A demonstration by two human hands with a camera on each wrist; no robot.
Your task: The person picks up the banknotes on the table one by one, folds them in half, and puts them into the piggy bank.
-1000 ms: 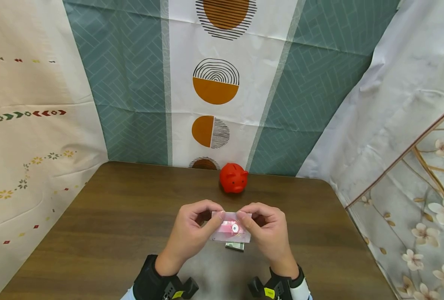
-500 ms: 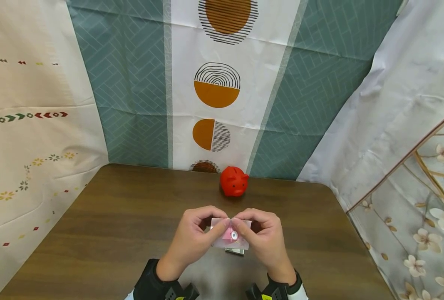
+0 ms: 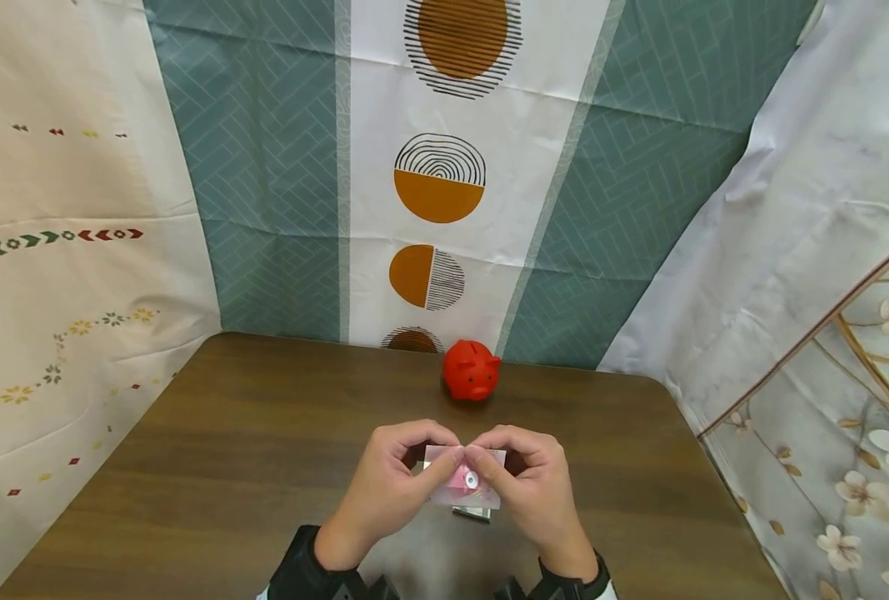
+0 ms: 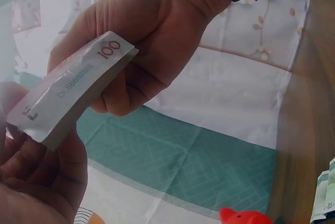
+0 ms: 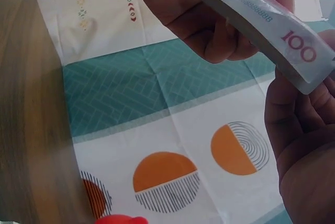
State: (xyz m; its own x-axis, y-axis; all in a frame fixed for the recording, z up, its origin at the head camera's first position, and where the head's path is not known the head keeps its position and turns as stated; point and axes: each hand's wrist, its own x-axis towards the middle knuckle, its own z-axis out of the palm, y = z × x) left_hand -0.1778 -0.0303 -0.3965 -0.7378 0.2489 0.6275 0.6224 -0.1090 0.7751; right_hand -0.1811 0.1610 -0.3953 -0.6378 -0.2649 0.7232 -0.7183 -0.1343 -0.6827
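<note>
A pinkish-white banknote (image 3: 459, 493), printed with 100, is stretched between both hands above the table. It looks folded, and its face is bent slightly in the left wrist view. My left hand (image 3: 390, 482) pinches the left part, thumb on the near face and fingers curled behind. The right part is pinched by my right hand (image 3: 536, 483) in the same way. Both thumb tips meet near the note's upper middle. Beneath it lies a greenish banknote (image 3: 471, 514), partly covered in the head view; the left wrist view shows greenish paper (image 4: 325, 195) at its right edge.
A red piggy bank (image 3: 471, 370) stands near the far edge of the brown wooden table (image 3: 279, 417), beyond the hands. Patterned cloth (image 3: 279, 233) hangs behind the table, with more cloth on both sides.
Both thumbs have slid inward along the pinkish banknote until their tips meet. Hands and banknote sit slightly lower in the head view, which has shifted as a whole.
</note>
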